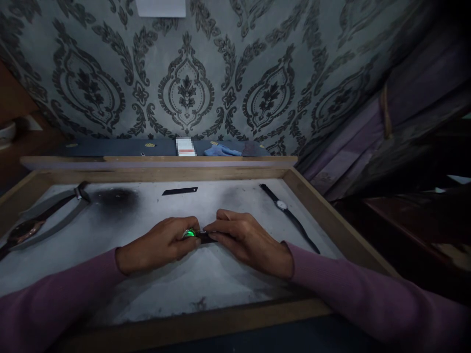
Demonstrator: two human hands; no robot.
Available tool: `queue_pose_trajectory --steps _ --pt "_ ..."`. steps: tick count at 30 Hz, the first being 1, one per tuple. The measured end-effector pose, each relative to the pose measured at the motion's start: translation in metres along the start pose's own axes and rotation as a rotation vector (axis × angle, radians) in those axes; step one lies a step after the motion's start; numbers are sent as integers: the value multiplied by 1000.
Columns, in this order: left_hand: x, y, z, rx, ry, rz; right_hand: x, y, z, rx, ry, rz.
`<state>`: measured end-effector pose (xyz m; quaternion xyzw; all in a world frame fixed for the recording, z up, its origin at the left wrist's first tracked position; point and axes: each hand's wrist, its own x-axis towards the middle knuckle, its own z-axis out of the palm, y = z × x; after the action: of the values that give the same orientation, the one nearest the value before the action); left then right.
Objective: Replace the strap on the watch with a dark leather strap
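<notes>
Near the middle of the white tray surface, my left hand (164, 241) is closed on a small watch (189, 234) whose face shows a green glow. My right hand (245, 239) pinches the dark strap (209, 237) of that watch, close to my left fingertips. The hands are a short gap apart, and the fingers hide part of the watch. Beyond them lies a flat black blade (180, 191) with a slanted end. On the right, a wristwatch (281, 205) with a pale dial and dark strap is stretched out flat.
A large watch (25, 229) with a dark strap lies at the left, beside a grey band. A wooden rim (342, 230) surrounds the tray. Behind it, a ledge holds a small white box (185, 146) and blue cloth (222, 150). A purple curtain (353, 132) hangs at the right.
</notes>
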<state>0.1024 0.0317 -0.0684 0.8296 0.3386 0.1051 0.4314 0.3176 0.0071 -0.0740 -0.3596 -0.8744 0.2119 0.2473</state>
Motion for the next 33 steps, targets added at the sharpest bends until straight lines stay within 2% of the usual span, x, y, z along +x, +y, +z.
queue_pose_trajectory --steps 27,33 --pt "-1 2 0 -43 -29 -40 0 -1 0 1 -2 -11" --pt "0 0 0 -36 -17 -12 1 0 1 -28 -1 -16"
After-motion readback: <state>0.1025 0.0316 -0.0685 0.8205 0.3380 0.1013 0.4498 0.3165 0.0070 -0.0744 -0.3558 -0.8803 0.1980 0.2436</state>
